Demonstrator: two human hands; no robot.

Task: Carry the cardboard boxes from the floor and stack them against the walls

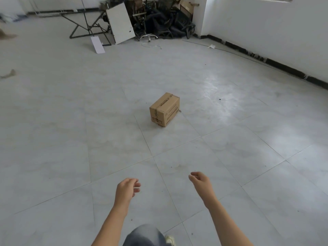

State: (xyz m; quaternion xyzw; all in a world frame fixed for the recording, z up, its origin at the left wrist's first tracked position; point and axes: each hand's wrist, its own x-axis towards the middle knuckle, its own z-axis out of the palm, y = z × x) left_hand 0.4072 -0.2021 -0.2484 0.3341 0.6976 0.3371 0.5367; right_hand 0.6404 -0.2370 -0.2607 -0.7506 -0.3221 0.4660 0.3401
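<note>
A small brown cardboard box [165, 109] taped shut, with print on its side, stands alone on the pale tiled floor near the middle of the view. My left hand [126, 189] and my right hand [201, 181] hang in the air low in the view, well short of the box. Both hold nothing, and their fingers are loosely curled. The white wall [266, 32] with a dark skirting runs along the right.
A heap of black office chairs, a leaning white board [120, 23] and a metal frame [85, 27] fill the far corner. A white panel [97, 44] and a cable lie on the floor there. My knee and shoe [169, 240] show at the bottom.
</note>
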